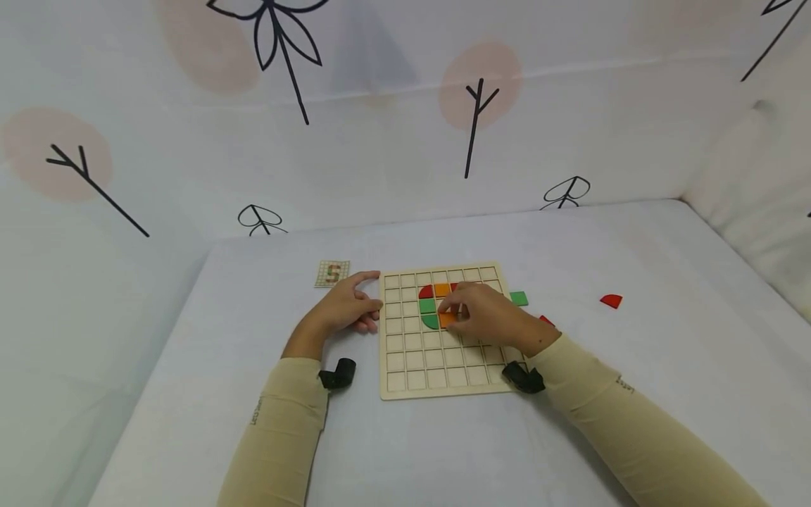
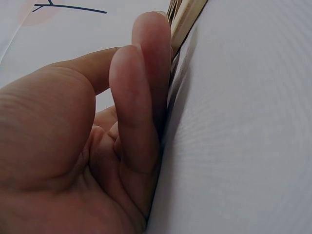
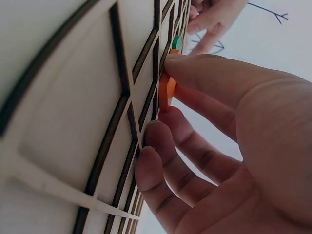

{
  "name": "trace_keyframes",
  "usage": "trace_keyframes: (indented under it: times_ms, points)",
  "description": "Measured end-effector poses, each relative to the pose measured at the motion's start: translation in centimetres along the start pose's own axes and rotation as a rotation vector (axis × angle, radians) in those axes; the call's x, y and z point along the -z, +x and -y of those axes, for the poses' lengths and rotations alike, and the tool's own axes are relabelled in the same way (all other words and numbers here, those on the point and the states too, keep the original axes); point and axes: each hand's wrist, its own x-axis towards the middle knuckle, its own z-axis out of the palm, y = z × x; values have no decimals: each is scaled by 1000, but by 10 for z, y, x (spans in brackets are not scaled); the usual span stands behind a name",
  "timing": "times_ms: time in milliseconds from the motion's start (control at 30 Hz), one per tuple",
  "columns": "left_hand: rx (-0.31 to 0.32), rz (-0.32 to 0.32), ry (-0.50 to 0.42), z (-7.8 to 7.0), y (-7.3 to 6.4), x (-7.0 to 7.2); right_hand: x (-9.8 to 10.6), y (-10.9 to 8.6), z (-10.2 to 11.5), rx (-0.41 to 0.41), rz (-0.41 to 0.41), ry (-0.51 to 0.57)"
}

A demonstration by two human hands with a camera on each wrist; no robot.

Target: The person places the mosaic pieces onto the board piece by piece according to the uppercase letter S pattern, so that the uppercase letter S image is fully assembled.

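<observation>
A pale wooden grid board (image 1: 395,365) lies on the white cloth. On it are a red quarter-round tile (image 1: 425,292), an orange square (image 1: 442,289), a green square (image 1: 427,306) and a green quarter-round (image 1: 430,322). My right hand (image 1: 484,313) pinches another orange square tile (image 3: 168,92) at a cell beside the green quarter-round. Part of a red tile shows above this hand, which hides some cells. My left hand (image 1: 345,306) touches the board's left edge, index finger stretched to the upper corner, the other fingers loosely bent.
A small pattern card (image 1: 332,273) lies beyond the left hand. To the board's right are a green square (image 1: 518,298), a red tile (image 1: 546,320) partly behind the right wrist, and a red quarter-round (image 1: 612,301) farther out. A patterned cloth (image 1: 393,155) hangs at the back.
</observation>
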Motion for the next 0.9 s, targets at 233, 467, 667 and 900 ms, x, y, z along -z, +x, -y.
trace_keyframes:
  times_ms: [233,467,667,900]
  points:
    - [1,-1,8,-1,1,-1,0,-1,-1,-7,1,-11]
    - [29,-11,2,-3,-1,-1,0,0,-2,-2,8,-3]
    - [25,-16,-3,-3,0,-1,0,1,-2,16,-2,-24]
    - [34,-9,-1,-2,0,0,0,1,0,-3,18,-34]
